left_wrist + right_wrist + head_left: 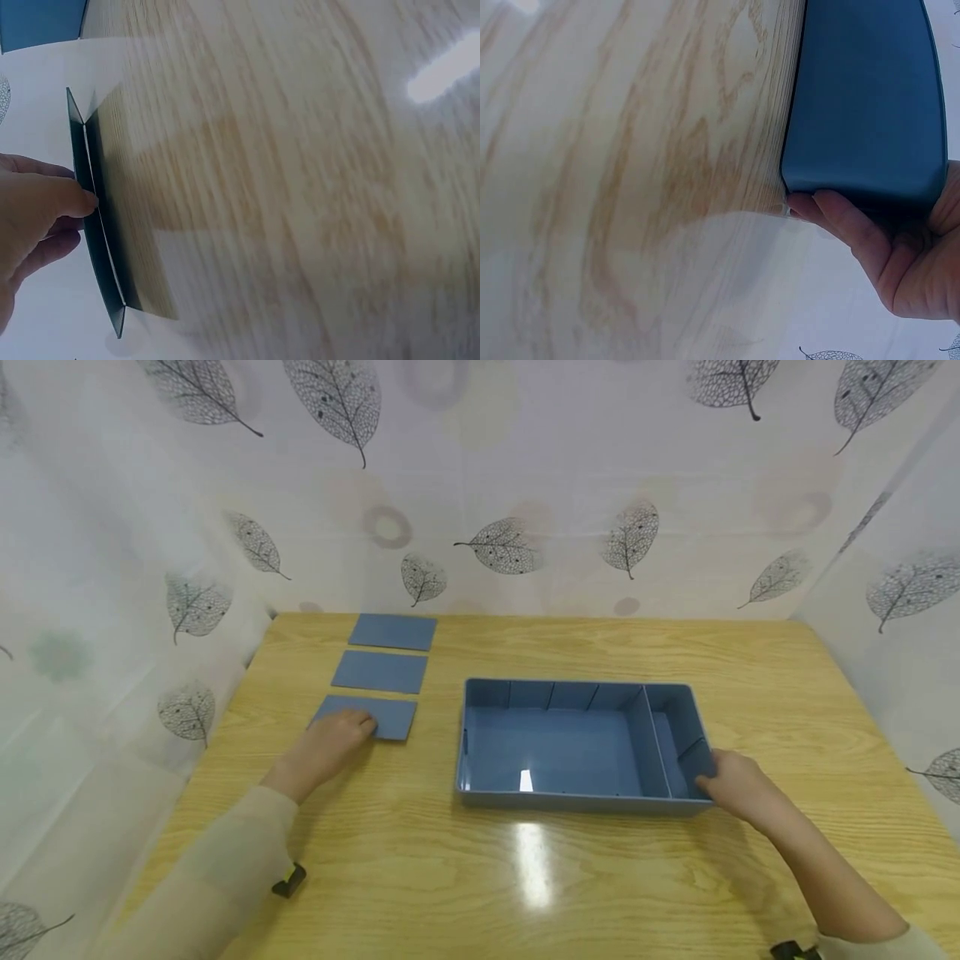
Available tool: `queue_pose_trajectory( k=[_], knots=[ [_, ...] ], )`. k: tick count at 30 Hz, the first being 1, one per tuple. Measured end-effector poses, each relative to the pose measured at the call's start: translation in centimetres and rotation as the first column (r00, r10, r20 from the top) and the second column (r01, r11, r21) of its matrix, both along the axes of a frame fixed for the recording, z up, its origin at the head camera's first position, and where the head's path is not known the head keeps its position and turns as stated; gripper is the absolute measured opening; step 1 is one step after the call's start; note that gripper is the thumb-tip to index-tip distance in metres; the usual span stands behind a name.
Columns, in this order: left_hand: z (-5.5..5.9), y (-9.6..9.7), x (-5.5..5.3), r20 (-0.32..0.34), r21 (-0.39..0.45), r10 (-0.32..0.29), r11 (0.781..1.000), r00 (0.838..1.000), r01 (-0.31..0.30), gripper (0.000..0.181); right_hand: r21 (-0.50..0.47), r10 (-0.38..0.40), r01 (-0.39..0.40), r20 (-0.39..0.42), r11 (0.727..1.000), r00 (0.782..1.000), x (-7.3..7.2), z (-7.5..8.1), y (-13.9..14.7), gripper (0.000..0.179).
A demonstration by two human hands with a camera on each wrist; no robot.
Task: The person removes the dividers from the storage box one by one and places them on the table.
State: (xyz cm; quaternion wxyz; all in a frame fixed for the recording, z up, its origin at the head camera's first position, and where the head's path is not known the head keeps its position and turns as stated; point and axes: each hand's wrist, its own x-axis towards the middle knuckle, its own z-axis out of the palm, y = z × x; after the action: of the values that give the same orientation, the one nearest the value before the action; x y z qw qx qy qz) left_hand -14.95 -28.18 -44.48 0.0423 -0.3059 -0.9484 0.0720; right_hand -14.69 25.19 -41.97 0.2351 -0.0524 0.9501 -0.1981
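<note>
A shallow blue tray point(551, 752) with one divider wall stands on the table, a narrow compartment at its right end. My right hand point(742, 785) grips the tray's near right corner, thumb over the rim on the inside; the right wrist view shows fingers point(847, 221) against the outer wall. At the left, my left hand point(337, 743) pinches the nearest of three flat blue panels point(395, 718). In the left wrist view the thumb point(71, 199) lies on one side of that panel, with other fingers behind it. Part of the panel is hidden by the hand.
Two more blue panels, a middle one point(380, 672) and a far one point(393, 632), lie flat in a column behind the held one. The wooden table point(600, 877) meets leaf-patterned curtains point(540, 485) at the back and sides.
</note>
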Motion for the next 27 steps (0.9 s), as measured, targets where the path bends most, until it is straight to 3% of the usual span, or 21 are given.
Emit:
queue_pose_trajectory(
  k=[11,15,22,27],
  knots=[
    [-0.50,-0.20,0.39,-0.021,-0.014,-0.022,1.000,1.000,0.021,0.033,0.004,-0.004,0.004,-0.009,1.000,1.000,-0.06,0.09,0.06,0.057],
    [-0.47,-0.40,0.43,0.002,0.016,-0.032,0.999,0.999,0.032,0.030,0.007,-0.002,0.002,-0.001,1.000,1.000,-0.06,0.14,0.11,0.057],
    [-0.20,-0.46,0.00,0.063,0.094,0.010,0.995,0.998,-0.016,0.023,0.005,-0.006,0.006,0.002,1.000,1.000,-0.03,0.19,-0.01,0.058],
    [0.05,-0.36,-0.32,0.038,0.090,-0.008,0.996,0.999,0.005,0.024,0.002,-0.003,0.003,0.010,1.000,1.000,-0.03,0.17,-0.05,0.058]
  ],
)
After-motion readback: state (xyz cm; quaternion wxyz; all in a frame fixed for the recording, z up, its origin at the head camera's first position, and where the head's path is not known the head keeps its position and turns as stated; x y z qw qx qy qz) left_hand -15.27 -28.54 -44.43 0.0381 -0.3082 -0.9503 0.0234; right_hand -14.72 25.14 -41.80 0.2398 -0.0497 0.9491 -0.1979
